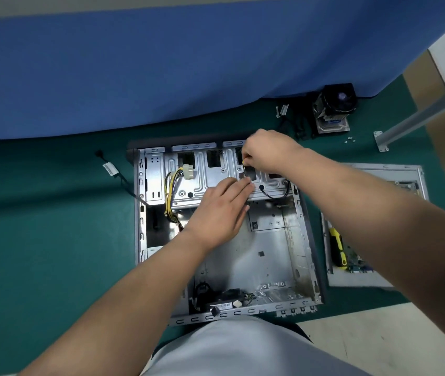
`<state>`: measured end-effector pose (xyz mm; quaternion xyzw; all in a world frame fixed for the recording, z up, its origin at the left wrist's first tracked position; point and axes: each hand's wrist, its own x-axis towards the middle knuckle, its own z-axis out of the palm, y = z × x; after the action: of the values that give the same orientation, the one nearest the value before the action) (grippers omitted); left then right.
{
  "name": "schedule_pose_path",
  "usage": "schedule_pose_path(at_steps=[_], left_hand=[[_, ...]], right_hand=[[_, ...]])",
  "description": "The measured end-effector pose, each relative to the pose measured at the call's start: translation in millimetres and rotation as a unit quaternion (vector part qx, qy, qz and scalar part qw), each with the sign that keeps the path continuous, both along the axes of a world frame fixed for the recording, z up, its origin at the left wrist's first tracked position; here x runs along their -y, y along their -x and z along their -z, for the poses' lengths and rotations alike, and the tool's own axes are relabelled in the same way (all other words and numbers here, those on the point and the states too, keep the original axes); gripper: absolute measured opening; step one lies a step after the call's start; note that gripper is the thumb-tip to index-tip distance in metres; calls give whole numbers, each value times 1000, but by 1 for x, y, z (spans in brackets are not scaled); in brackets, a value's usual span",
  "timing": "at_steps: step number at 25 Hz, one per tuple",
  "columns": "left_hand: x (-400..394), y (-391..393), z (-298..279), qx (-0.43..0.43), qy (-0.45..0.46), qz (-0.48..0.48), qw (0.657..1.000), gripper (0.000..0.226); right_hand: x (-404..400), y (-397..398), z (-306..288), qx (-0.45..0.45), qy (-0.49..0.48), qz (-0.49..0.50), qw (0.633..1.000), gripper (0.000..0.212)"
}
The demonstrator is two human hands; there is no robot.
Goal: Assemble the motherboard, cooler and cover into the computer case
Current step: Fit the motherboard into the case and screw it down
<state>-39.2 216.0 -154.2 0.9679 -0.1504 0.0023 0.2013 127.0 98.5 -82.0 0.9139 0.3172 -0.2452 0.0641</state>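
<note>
here no writing reads on the computer case labels

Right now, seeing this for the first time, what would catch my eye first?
Two bare hands meet over the drive cage at the far end of an open computer case lying on a green mat: the left hand rests flat on the metal, and the right hand pinches something small that I cannot make out. Beyond the case, by the blue wall, stands the cooler; a yellow-handled screwdriver lies to the right.
</note>
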Motion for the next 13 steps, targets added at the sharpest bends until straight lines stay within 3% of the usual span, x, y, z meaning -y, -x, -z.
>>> schedule_pose_path(at_steps=[8,13], left_hand=[[2,-3,5,13,20,-31,999,40],[-7,0,4,19,20,-2,1000,43]], right_hand=[[-8,16,5,105,-4,-68,992,20],[13,53,7,91,-42,-46,994,25]])
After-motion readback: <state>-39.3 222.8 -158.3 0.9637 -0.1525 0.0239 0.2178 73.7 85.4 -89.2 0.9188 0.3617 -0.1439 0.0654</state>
